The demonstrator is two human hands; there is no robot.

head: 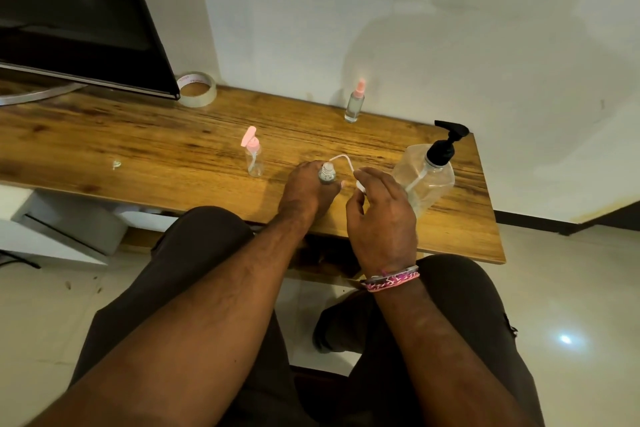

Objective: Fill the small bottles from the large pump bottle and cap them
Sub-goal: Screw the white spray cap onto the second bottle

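The left hand (304, 189) wraps its grip round the small clear open-necked bottle (327, 174) on the wooden counter (138, 149); the right hand (377, 215) pinches the white cap with dip tube (360, 184) at the bottle's 3 o'clock. The curved tube could miss the neck or tip the bottle; the large clear pump bottle (427, 177) stands beyond at 2 o'clock

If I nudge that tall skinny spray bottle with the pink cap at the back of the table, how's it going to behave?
The spray bottle is tall on a narrow base, so a nudge near its top would probably tip it. It looks clear and mostly empty, so likely light and easy to slide on the glossy wooden table. If it falls, its round body may roll.
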